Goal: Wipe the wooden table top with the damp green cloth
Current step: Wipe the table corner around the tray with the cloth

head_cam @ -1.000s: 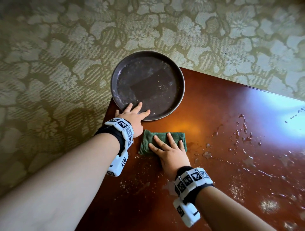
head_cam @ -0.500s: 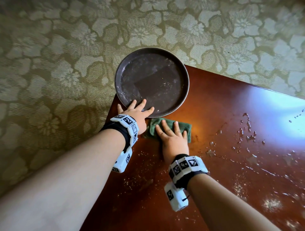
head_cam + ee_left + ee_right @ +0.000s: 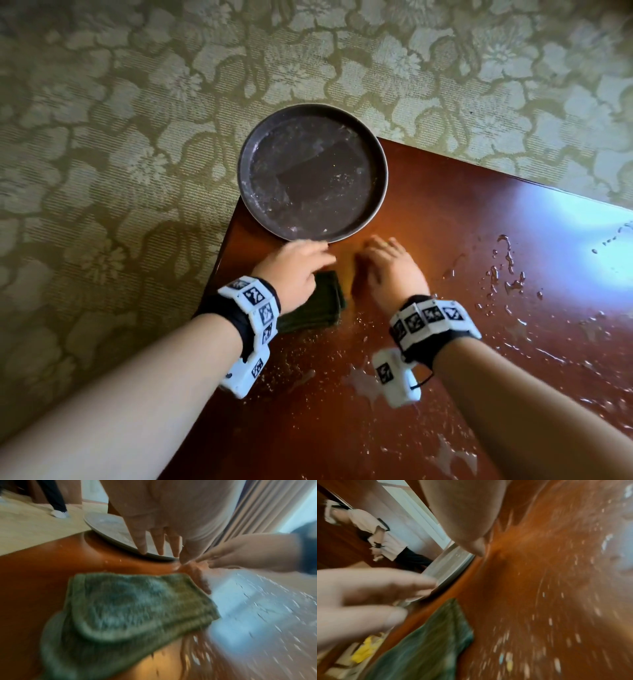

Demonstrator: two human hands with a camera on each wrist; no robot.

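The folded green cloth (image 3: 317,305) (image 3: 133,608) (image 3: 428,642) lies flat on the red-brown wooden table (image 3: 445,205) near its left corner, with no hand holding it. My left hand (image 3: 318,255) hovers over the cloth's far edge. Its straight fingers (image 3: 142,543) reach the near rim of the round dark plate (image 3: 313,173). My right hand (image 3: 376,246) is just right of the cloth, empty, fingers stretched out and touching the bare wood by the plate's rim. Both wrist views are blurred by motion.
Water drops and streaks (image 3: 507,270) cover the table's right half, and crumbs (image 3: 301,359) are scattered near me. The plate overhangs the table's far left corner above patterned carpet (image 3: 102,171). A person (image 3: 385,538) stands in the background.
My right hand has lifted off the cloth and shifted right onto bare wood. The cloth now lies nearer me, under my left wrist. My left fingers drew back from the plate's inside to its near rim.
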